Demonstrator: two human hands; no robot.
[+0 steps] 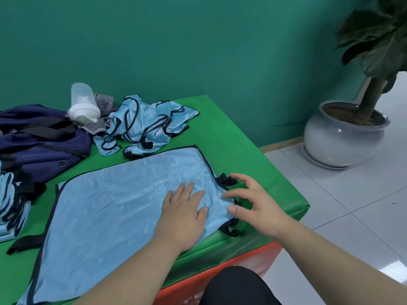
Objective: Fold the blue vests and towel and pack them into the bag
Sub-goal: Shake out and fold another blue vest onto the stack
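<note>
Now left hand [183, 216] lies flat on the vest [114, 205]; right hand [257, 208], fingers loose, touches its edge.

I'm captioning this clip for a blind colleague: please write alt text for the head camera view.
A person's left hand lies flat on a blue vest spread on a green table, the right hand splayed at the vest's right edge. Behind lie crumpled blue vests, a navy bag and a pale plastic bottle; a potted plant stands on the floor.
</note>
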